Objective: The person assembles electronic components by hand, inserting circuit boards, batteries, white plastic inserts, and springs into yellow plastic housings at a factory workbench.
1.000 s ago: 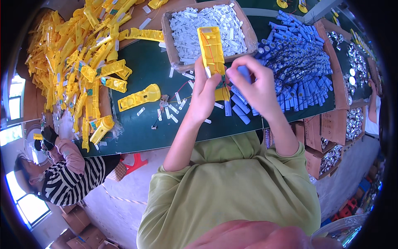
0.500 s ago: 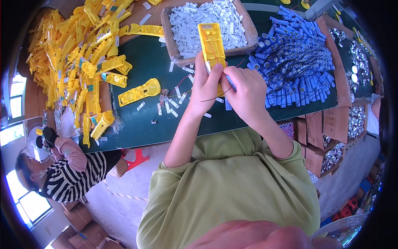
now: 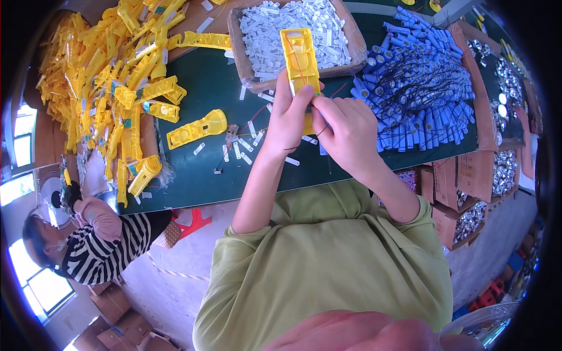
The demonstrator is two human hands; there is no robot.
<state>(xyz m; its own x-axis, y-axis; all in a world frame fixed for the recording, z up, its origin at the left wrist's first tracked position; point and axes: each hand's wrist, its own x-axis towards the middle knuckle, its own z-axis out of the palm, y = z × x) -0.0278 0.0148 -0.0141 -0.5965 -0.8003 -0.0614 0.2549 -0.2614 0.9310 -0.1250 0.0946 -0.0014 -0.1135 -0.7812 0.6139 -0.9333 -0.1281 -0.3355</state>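
My left hand [image 3: 287, 120] is closed around the lower part of an open yellow plastic housing [image 3: 302, 61], thumb on its near side. A thin red wire runs along the inside of the housing. My right hand [image 3: 345, 126] is beside it, thumb and fingers pinched at the housing's right edge. A thin black wire [image 3: 321, 131] comes out from under these fingers; its other end is hidden. On the table to the left lies another yellow housing [image 3: 198, 128], next to a small part with wires [image 3: 232, 133] and several loose white strips [image 3: 243, 144].
A carton [image 3: 358, 63] of small white strips stands beyond my hands. Blue cylindrical batteries [image 3: 410, 111] with black wires are heaped at right; yellow housings [image 3: 111, 76] are piled at left. Boxes of shiny round parts [image 3: 503, 169] stand far right. A co-worker in stripes [image 3: 105, 251] sits at left.
The yellow housing has risen slightly in my left hand. My right fingers have shifted a little at its edge, and the blue piece seen between them is now hidden.
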